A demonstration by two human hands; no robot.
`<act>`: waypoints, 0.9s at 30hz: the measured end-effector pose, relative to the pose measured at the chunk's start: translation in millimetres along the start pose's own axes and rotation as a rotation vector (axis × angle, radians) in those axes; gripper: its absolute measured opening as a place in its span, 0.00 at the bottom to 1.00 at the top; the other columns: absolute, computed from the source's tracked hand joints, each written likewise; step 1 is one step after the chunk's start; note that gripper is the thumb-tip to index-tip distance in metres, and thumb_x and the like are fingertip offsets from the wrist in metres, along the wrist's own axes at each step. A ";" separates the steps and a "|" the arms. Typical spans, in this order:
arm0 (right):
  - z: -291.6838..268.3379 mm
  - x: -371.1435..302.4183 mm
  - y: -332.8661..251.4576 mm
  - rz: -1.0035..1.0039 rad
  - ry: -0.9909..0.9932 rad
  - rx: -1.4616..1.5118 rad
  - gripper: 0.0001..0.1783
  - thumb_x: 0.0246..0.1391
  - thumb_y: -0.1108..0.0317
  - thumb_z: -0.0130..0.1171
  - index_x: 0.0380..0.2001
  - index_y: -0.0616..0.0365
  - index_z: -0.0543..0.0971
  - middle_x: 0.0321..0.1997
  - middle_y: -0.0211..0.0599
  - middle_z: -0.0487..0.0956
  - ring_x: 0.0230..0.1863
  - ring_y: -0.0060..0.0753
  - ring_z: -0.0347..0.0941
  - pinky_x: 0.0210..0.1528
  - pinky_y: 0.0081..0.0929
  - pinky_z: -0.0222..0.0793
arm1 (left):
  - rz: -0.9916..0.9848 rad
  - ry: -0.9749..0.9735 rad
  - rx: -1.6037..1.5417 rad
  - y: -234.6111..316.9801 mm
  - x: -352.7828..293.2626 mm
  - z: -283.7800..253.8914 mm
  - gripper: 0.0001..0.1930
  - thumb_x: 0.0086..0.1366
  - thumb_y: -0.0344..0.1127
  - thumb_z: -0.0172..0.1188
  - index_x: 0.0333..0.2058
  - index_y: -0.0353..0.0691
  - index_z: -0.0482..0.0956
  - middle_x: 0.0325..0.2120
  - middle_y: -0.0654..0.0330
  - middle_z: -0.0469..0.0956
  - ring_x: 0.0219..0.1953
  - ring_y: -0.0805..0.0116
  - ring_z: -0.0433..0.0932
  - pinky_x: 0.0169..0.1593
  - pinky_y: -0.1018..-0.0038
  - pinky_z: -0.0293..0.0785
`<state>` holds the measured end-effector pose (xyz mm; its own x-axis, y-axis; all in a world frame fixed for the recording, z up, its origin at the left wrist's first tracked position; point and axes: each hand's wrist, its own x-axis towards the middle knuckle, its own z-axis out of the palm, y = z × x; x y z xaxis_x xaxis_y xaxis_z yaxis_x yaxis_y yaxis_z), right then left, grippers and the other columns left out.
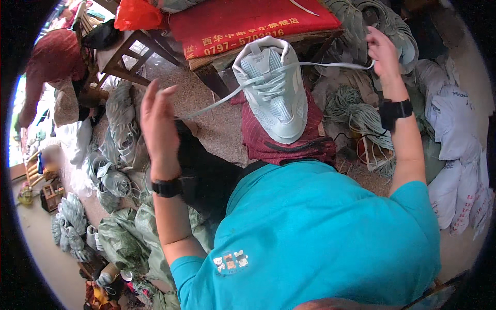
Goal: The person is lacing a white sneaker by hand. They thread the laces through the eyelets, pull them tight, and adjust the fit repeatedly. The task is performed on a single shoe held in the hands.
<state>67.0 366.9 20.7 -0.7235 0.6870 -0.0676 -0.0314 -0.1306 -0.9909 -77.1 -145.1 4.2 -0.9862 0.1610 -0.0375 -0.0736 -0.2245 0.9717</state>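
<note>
A pale grey-white sneaker (pixel 276 106) rests in front of me, toe toward my body, on a dark red striped cloth (pixel 258 135). Its shoelace (pixel 326 64) is threaded through the eyelets, and the two ends stretch out to either side. At the right, my right hand (pixel 383 54) is raised with curled fingers, closed on one lace end. My left hand (pixel 159 126) is up on the left, somewhat blurred, its fingers extended and apart. The other lace end tapers off just beside it, and I see no grip on it.
A wooden table with a red cover (pixel 248 26) stands just beyond the shoe. Bundles of grey laces (pixel 361 116) lie at the right, near white sacks (pixel 454 124). Piled shoes (pixel 121 134) and green sacks (pixel 124 232) sit at the left. Another person (pixel 54 59) bends at the far left.
</note>
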 end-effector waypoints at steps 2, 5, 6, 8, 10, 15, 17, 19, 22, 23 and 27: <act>46.5 -35.4 -1.0 -0.133 -0.257 -0.142 0.21 0.56 0.73 0.53 0.53 0.66 0.70 0.38 0.33 0.80 0.21 0.09 0.60 0.21 0.07 0.53 | -0.038 -0.155 0.019 -9.9 -9.4 34.4 0.19 0.70 0.32 0.51 0.57 0.34 0.67 0.41 0.55 0.81 0.28 0.82 0.70 0.32 0.85 0.66; 110.7 -75.9 -2.2 -0.041 -0.390 -0.286 0.25 0.62 0.64 0.53 0.58 0.64 0.63 0.43 0.35 0.81 0.27 0.13 0.71 0.24 0.11 0.62 | -0.096 -0.237 -0.040 -26.0 -17.8 71.0 0.13 0.71 0.32 0.50 0.51 0.33 0.72 0.40 0.55 0.81 0.29 0.79 0.75 0.34 0.83 0.69; 120.6 -81.5 6.5 -0.058 -0.458 -0.269 0.22 0.63 0.62 0.52 0.55 0.62 0.64 0.41 0.33 0.81 0.26 0.15 0.71 0.27 0.12 0.64 | -0.110 -0.255 -0.053 -33.3 -21.1 77.8 0.12 0.71 0.32 0.50 0.49 0.33 0.73 0.39 0.55 0.81 0.29 0.79 0.76 0.34 0.83 0.69; 133.2 -88.8 15.6 -0.015 -0.577 -0.287 0.15 0.64 0.63 0.51 0.50 0.60 0.68 0.35 0.29 0.80 0.27 0.14 0.70 0.28 0.14 0.65 | -0.153 -0.282 -0.003 -46.2 -27.7 85.1 0.11 0.72 0.34 0.50 0.46 0.33 0.75 0.37 0.58 0.81 0.31 0.78 0.76 0.37 0.82 0.71; 136.5 -93.9 23.3 0.025 -0.696 -0.519 0.09 0.64 0.64 0.52 0.43 0.58 0.72 0.30 0.24 0.77 0.28 0.11 0.68 0.28 0.14 0.62 | -0.181 -0.309 0.047 -50.4 -34.3 96.6 0.11 0.72 0.35 0.51 0.45 0.33 0.75 0.34 0.61 0.81 0.29 0.80 0.74 0.33 0.84 0.69; 134.4 -104.2 27.4 -0.208 -0.674 -0.757 0.12 0.65 0.63 0.51 0.35 0.61 0.75 0.25 0.21 0.69 0.29 0.12 0.61 0.31 0.19 0.61 | -0.123 -0.349 0.161 -52.3 -40.9 97.0 0.12 0.71 0.37 0.53 0.40 0.32 0.77 0.27 0.65 0.78 0.26 0.83 0.69 0.30 0.86 0.66; 130.9 -103.6 28.9 -0.243 -0.682 -0.720 0.12 0.65 0.63 0.50 0.34 0.61 0.75 0.26 0.22 0.70 0.30 0.13 0.62 0.32 0.19 0.62 | -0.112 -0.356 0.151 -58.7 -38.2 92.6 0.12 0.71 0.36 0.54 0.39 0.32 0.77 0.26 0.65 0.77 0.26 0.82 0.70 0.32 0.84 0.68; 132.3 -105.5 24.3 -0.221 -0.702 -0.705 0.13 0.65 0.63 0.49 0.34 0.61 0.75 0.27 0.23 0.71 0.32 0.13 0.64 0.35 0.19 0.63 | -0.106 -0.364 0.182 -60.1 -36.9 91.7 0.12 0.70 0.36 0.54 0.37 0.31 0.78 0.26 0.65 0.77 0.27 0.80 0.72 0.34 0.83 0.69; 131.9 -108.9 18.4 -0.159 -0.730 -0.697 0.13 0.66 0.63 0.48 0.34 0.61 0.76 0.28 0.25 0.74 0.33 0.15 0.66 0.39 0.19 0.65 | -0.114 -0.365 0.284 -55.0 -36.5 94.0 0.12 0.70 0.36 0.54 0.35 0.31 0.79 0.25 0.66 0.76 0.28 0.79 0.73 0.34 0.82 0.71; 130.1 -105.3 26.5 -0.179 -0.724 -0.682 0.14 0.66 0.62 0.48 0.34 0.61 0.76 0.28 0.25 0.74 0.33 0.15 0.66 0.39 0.19 0.65 | -0.119 -0.359 0.313 -53.6 -36.0 95.6 0.12 0.70 0.36 0.55 0.34 0.32 0.79 0.25 0.66 0.76 0.28 0.80 0.73 0.34 0.82 0.70; 133.0 -100.2 28.5 -0.139 -0.725 -0.640 0.15 0.65 0.62 0.49 0.30 0.61 0.76 0.25 0.24 0.73 0.31 0.16 0.65 0.36 0.20 0.63 | -0.095 -0.381 0.484 -56.3 -29.4 91.6 0.11 0.69 0.36 0.56 0.32 0.32 0.79 0.25 0.67 0.76 0.27 0.80 0.72 0.32 0.82 0.69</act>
<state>46.8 199.2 14.6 -0.9970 0.0324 -0.0700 0.0769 0.4781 -0.8749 -30.4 -49.2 -28.0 -0.8501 0.5105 -0.1296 0.0050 0.2539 0.9672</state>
